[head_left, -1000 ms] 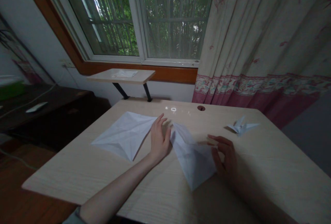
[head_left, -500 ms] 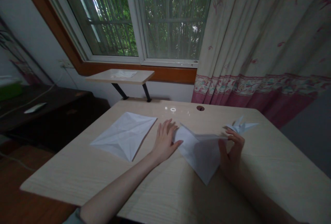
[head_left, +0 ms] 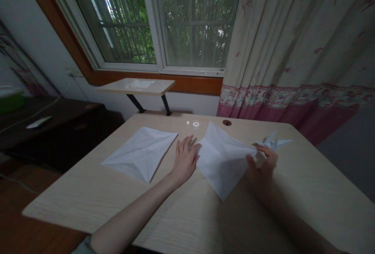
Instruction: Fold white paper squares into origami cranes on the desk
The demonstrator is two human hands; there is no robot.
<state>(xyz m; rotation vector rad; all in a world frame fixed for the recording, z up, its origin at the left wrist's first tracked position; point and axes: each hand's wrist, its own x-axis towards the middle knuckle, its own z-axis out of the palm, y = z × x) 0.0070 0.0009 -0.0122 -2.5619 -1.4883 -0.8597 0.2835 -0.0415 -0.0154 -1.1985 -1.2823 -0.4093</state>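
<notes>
A creased white paper sheet (head_left: 224,160) lies spread in a diamond on the pale wooden table (head_left: 181,211). My left hand (head_left: 185,159) rests flat with fingers stretched out, pressing the sheet's left corner. My right hand (head_left: 263,165) pinches the sheet's right corner between thumb and fingers. A second creased white sheet (head_left: 140,152) lies flat to the left, untouched. A small folded paper crane (head_left: 272,142) sits just beyond my right hand.
A small raised shelf (head_left: 137,86) with a white paper on it stands at the table's far edge under the window. A cable hole (head_left: 226,122) is near the far edge. A patterned curtain (head_left: 293,50) hangs at right. A dark cabinet (head_left: 43,125) stands left.
The sheet between my hands went from folded in half to spread open in a diamond. My right hand moved up and to the right with its corner. My left hand shifted slightly right.
</notes>
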